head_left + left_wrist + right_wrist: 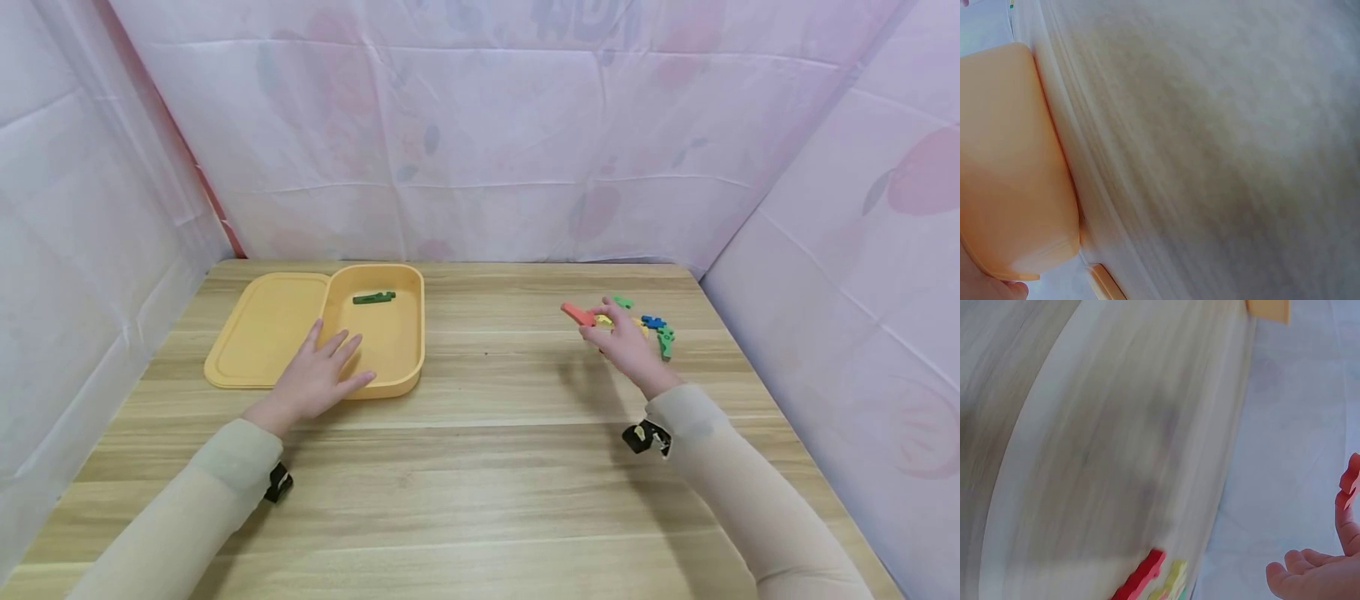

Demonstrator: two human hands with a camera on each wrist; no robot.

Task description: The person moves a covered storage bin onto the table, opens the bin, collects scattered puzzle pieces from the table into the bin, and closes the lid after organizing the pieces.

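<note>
A pale wooden table (487, 467) stands inside walls of thin white cloth printed with faint fruit shapes. Toward its right far side, the right hand (626, 343) pinches a red puzzle piece (578, 313) between thumb and fingertips, holding it just left of a small heap of loose pieces (651, 327) in green, blue and yellow; whether the red piece is off the table cannot be told. In the right wrist view the same red piece (1350, 482) shows at a fingertip (1349, 525), with another red piece (1141, 576) lying on the table below. On the left side sits a yellow tray (408, 333) with its lid (258, 329) flat beside it, touching. A dark green piece (373, 297) lies in the tray near its far wall. The left hand (318, 375) rests on the tray's near left rim, fingers straight and spread, gripping nothing.
</note>
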